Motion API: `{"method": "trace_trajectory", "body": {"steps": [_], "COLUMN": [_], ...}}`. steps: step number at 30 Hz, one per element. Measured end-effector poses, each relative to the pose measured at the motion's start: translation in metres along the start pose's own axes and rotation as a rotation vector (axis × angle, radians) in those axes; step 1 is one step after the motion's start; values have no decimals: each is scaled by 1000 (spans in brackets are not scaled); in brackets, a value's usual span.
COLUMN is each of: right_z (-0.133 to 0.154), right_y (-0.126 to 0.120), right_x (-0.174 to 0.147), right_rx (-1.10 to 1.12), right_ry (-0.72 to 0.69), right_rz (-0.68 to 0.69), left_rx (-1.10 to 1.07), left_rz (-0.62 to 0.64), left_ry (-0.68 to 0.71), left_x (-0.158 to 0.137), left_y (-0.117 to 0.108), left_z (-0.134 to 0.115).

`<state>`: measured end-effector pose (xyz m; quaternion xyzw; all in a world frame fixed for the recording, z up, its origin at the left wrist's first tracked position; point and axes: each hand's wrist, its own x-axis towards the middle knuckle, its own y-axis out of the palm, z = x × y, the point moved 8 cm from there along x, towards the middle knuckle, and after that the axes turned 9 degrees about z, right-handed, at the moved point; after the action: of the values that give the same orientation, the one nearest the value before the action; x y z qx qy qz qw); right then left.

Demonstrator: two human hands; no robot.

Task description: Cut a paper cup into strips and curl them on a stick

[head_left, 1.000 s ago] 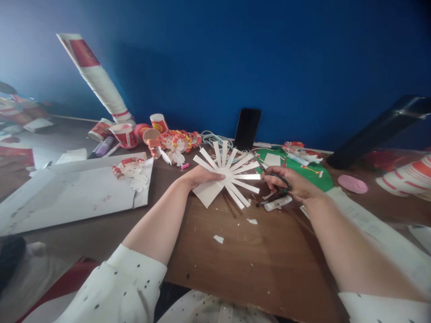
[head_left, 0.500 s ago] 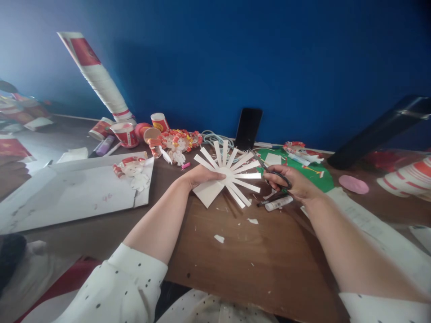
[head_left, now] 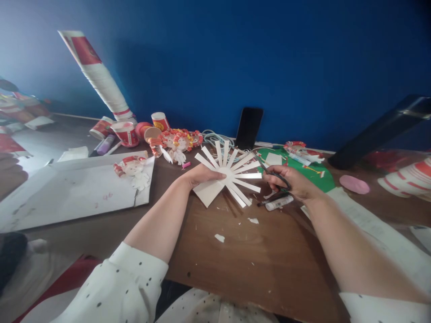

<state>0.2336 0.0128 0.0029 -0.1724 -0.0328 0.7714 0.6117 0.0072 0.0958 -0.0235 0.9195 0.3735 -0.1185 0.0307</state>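
Starting from the near edge of the desk [head_left: 262, 269], we see our dotted white sleeves [head_left: 138, 273] to either side and paper scraps [head_left: 219, 238] scattered on the brown wood. Farther in, about midway between the near and far edges, our left hand [head_left: 203, 176] grips a white paper cut-out [head_left: 230, 173], thumb laid over its middle. Its narrow strips fan out like spokes, and a squarish uncut-looking piece points down toward the near edge. Our right hand [head_left: 288, 180] is closed around the handles of a pair of scissors [head_left: 262, 165], whose blades slant up beside the tips of the right-hand strips; we cannot tell whether they touch the paper. Just below that hand lies a white glue stick [head_left: 279, 203].

Toward the desk's left side we have a white board [head_left: 81, 186] with a paper doll [head_left: 129, 169] on its far right corner. On the right side lies a pink oval [head_left: 354, 184], and beyond our right hand a green sheet [head_left: 318, 176] with a curved edge. Along the far edge stand a red-and-white paper cup [head_left: 125, 133], a leaning stack of paper cups [head_left: 106, 87] and a dark phone [head_left: 249, 128], propped up before the blue wall [head_left: 215, 54].
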Motion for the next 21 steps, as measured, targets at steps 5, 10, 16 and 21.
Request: {"method": "trace_trajectory", "body": {"steps": [5, 10, 16, 21], "right_z": [-1, 0, 2, 2], "right_y": [-1, -1, -2, -4], "right_x": [0, 1, 1, 1], "right_rx": [-14, -41, -67, -102], "right_ry": [19, -7, -29, -26], "right_rz": [-18, -36, -66, -69], "left_rx": [-2, -35, -37, -16], "left_rz": [12, 7, 4, -7], "left_ry": [-2, -18, -31, -25], "left_x": [0, -1, -1, -2], "left_y": [1, 1, 1, 0], "left_z": [0, 1, 1, 0]}}
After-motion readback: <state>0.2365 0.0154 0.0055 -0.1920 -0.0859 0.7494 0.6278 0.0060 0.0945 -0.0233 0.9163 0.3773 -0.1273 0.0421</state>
